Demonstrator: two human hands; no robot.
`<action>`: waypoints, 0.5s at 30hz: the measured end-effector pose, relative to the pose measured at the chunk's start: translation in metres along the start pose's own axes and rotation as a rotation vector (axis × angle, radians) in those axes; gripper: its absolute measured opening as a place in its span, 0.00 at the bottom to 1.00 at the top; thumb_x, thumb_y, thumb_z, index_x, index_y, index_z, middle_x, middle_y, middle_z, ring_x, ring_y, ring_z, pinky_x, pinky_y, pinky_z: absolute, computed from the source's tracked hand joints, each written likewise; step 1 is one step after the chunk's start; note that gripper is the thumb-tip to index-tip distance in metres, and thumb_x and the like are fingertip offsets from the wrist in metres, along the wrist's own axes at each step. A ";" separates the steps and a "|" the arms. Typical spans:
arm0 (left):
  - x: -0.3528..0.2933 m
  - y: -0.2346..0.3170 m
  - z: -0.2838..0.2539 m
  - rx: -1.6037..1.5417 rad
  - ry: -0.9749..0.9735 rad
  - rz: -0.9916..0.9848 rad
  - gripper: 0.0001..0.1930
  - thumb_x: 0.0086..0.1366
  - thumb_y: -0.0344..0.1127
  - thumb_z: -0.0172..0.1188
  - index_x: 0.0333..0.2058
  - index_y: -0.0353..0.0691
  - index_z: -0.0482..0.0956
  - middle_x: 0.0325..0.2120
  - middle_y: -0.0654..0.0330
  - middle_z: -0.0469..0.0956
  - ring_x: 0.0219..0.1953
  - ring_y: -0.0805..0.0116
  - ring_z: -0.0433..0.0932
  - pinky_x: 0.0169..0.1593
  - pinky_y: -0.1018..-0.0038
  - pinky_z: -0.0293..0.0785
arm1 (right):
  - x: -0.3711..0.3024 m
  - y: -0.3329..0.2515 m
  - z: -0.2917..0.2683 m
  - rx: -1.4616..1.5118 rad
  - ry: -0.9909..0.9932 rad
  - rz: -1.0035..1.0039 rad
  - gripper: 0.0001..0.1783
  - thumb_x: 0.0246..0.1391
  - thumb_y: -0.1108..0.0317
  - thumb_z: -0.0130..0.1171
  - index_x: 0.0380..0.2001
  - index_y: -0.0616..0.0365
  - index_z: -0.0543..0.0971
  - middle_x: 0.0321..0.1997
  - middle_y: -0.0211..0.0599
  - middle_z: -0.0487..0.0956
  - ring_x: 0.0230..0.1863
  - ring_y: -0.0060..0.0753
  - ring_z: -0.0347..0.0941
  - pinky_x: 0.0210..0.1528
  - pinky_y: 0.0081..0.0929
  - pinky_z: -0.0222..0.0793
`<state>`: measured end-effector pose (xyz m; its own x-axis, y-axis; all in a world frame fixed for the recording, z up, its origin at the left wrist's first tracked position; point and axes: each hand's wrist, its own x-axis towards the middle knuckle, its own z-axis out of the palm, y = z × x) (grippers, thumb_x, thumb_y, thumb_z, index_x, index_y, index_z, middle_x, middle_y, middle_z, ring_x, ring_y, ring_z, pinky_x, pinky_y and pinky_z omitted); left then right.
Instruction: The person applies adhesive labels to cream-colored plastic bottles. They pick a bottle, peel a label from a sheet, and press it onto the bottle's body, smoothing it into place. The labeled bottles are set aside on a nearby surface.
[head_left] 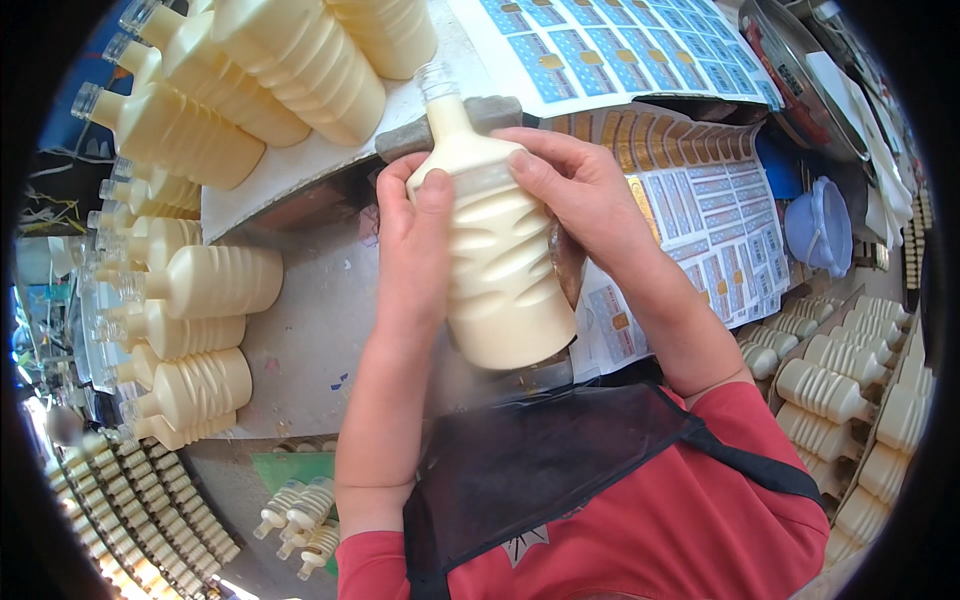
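A cream-coloured bottle with a clear neck and a wavy, ridged body lies tilted in front of me, its neck pointing away. My left hand grips its left shoulder, the thumb on top. On the other side my right hand is closed round the right shoulder, its thumb pressed on the front. Between the two thumbs runs a pale, see-through strip label across the bottle just under the shoulder. Behind the neck is a grey padded rest. My fingers under the bottle are hidden.
Several similar cream bottles crowd the table's left side and far left corner. Blue sticker sheets lie at the back; more label sheets lie to the right. A blue bucket stands beyond. Bottle rows fill the right.
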<state>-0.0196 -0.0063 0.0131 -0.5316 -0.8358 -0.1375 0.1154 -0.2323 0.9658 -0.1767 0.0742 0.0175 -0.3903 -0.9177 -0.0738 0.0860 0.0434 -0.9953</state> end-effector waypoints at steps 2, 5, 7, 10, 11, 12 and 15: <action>0.002 -0.006 -0.002 -0.046 -0.007 0.006 0.21 0.78 0.47 0.49 0.57 0.35 0.64 0.48 0.55 0.75 0.48 0.71 0.76 0.53 0.71 0.76 | 0.001 0.001 -0.001 0.008 0.007 0.009 0.21 0.70 0.62 0.56 0.58 0.65 0.78 0.44 0.29 0.83 0.40 0.13 0.75 0.44 0.16 0.73; 0.003 -0.015 -0.004 -0.109 -0.015 0.021 0.21 0.78 0.46 0.49 0.57 0.35 0.64 0.48 0.55 0.75 0.49 0.72 0.74 0.55 0.71 0.74 | -0.003 -0.013 -0.005 0.233 -0.054 0.130 0.21 0.71 0.61 0.53 0.58 0.63 0.79 0.35 0.21 0.80 0.29 0.08 0.68 0.34 0.11 0.66; 0.003 -0.016 -0.004 -0.124 -0.010 0.025 0.21 0.78 0.46 0.48 0.58 0.35 0.64 0.48 0.55 0.75 0.49 0.72 0.74 0.56 0.71 0.73 | -0.004 -0.009 -0.006 0.275 -0.032 0.151 0.21 0.72 0.60 0.52 0.59 0.62 0.78 0.32 0.19 0.78 0.26 0.07 0.65 0.31 0.10 0.63; 0.002 -0.015 -0.003 -0.140 -0.001 0.024 0.22 0.78 0.46 0.48 0.59 0.35 0.63 0.49 0.54 0.74 0.50 0.71 0.74 0.56 0.70 0.73 | -0.008 -0.003 -0.008 0.264 -0.038 0.148 0.21 0.72 0.59 0.52 0.59 0.61 0.78 0.32 0.19 0.77 0.25 0.07 0.64 0.30 0.10 0.62; 0.001 -0.014 -0.003 -0.165 -0.008 0.027 0.22 0.77 0.46 0.49 0.59 0.35 0.63 0.49 0.54 0.74 0.50 0.70 0.74 0.57 0.70 0.73 | -0.008 -0.002 -0.009 0.248 -0.047 0.141 0.22 0.71 0.59 0.52 0.60 0.61 0.78 0.33 0.20 0.78 0.26 0.07 0.64 0.30 0.10 0.62; 0.001 -0.014 -0.003 -0.191 -0.014 0.029 0.22 0.77 0.46 0.50 0.59 0.35 0.63 0.50 0.54 0.74 0.50 0.70 0.75 0.57 0.70 0.73 | -0.008 -0.003 -0.010 0.188 -0.037 0.105 0.22 0.71 0.59 0.53 0.59 0.61 0.78 0.34 0.21 0.78 0.28 0.08 0.66 0.32 0.11 0.63; -0.002 -0.009 -0.002 -0.197 -0.018 0.007 0.23 0.75 0.43 0.56 0.59 0.35 0.63 0.51 0.54 0.74 0.51 0.69 0.75 0.57 0.69 0.74 | -0.006 -0.004 -0.004 0.037 0.004 0.015 0.23 0.67 0.57 0.58 0.56 0.63 0.79 0.36 0.26 0.81 0.33 0.12 0.71 0.37 0.16 0.68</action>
<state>-0.0186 -0.0036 0.0039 -0.5454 -0.8288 -0.1254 0.2802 -0.3213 0.9046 -0.1783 0.0809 0.0219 -0.3928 -0.9153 -0.0889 0.1254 0.0425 -0.9912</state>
